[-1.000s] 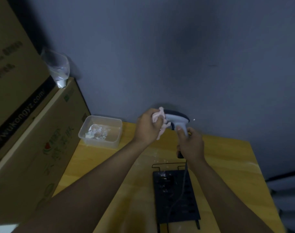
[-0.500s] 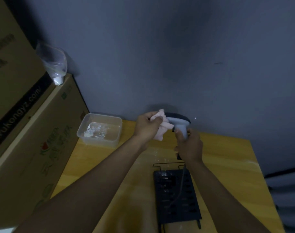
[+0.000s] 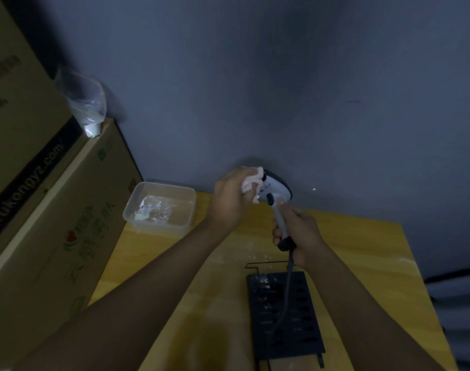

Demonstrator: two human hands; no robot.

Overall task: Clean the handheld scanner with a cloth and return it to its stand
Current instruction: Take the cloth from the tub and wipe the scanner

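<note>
A white and dark handheld scanner [image 3: 276,192] is held upright above the far side of the wooden table [image 3: 362,250]. My right hand [image 3: 299,234] grips its handle, and a dark cable hangs down from the handle's base. My left hand [image 3: 232,202] presses a pale pink cloth [image 3: 251,180] against the left side of the scanner's head. A black perforated stand [image 3: 284,317] lies flat on the table below the hands, with the cable running across it.
A clear plastic tub [image 3: 160,207] with white residue sits at the table's far left corner. Stacked cardboard boxes [image 3: 49,210] line the left side, with a clear plastic bag [image 3: 85,103] on top. A grey wall stands right behind the table.
My left hand has shifted the cloth from the front of the scanner's head up to its left side. My right hand has kept its grip on the handle.
</note>
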